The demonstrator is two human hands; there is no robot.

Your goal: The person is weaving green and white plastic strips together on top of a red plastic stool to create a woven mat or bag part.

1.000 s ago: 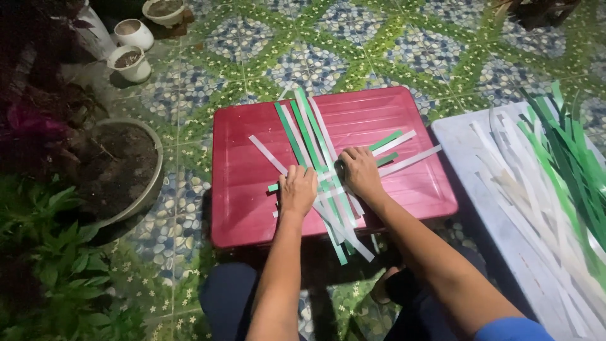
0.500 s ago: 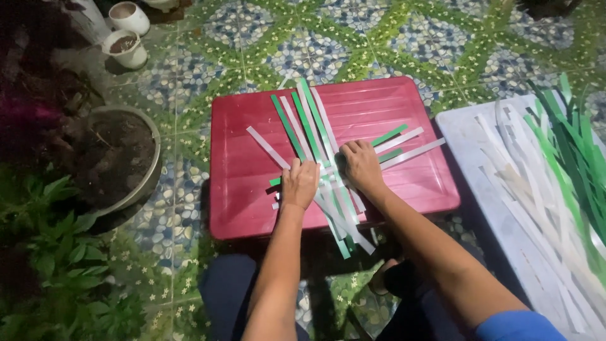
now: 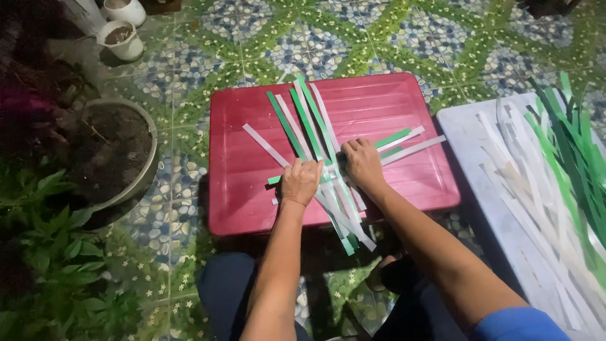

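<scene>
Green and white strips (image 3: 319, 142) lie crossed on the red lid (image 3: 410, 183). Left hand (image 3: 301, 180) closed, pressing strips flat; right hand (image 3: 362, 161) curled, pinching strips at the crossing. Strips look light, thin, bendy, slippery; best held near the crossing.

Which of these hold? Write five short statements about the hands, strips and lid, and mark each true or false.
1. Both hands press on the strips on the red lid. True: left hand, right hand.
2. The strips under the hands are all white. False: green and white are mixed.
3. Spare strips lie on a pale board at the right. True.
4. The big pot at the left holds water. False: it holds dark soil.
5. The lid rests on a wooden table. False: it sits low over a patterned tile floor.
</scene>
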